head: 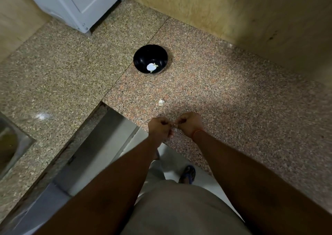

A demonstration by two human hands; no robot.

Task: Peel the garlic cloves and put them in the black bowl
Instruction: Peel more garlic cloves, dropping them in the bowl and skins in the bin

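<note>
Pinching something small between them, the left hand [159, 127] and the right hand [188, 125] meet fingertip to fingertip just above the near edge of the counter [233, 109]. Both have their fingers curled inward; a pale speck shows where they touch, probably a clove [173, 126], but it is too small and blurred to say whether skin is on it.

Just beyond the hands, slightly toward the left one, a garlic piece [161, 102] lies alone on the granite, apart from both hands. Well beyond that, straight ahead, stands the bowl [142, 55], upright, with a whitish bit and a thin greenish scrap [152, 67] at its bottom; whether that is a peeled clove or a glare spot is unclear. Nothing lies between the hands and the bowl except that one garlic piece.

Far ahead and to the left of the hands a white appliance [75, 3] sits on the counter against the beige wall [233, 10], which runs on behind the bowl and off to the right. To the far left of the left hand a steel sink [10, 141] is cut into the counter. Below the forearms the counter ends; beige shorts [179, 207], a pale floor [172, 159] and a sandalled foot [188, 173] show underneath. A thin orange thread [197, 132] circles the right wrist.
</note>
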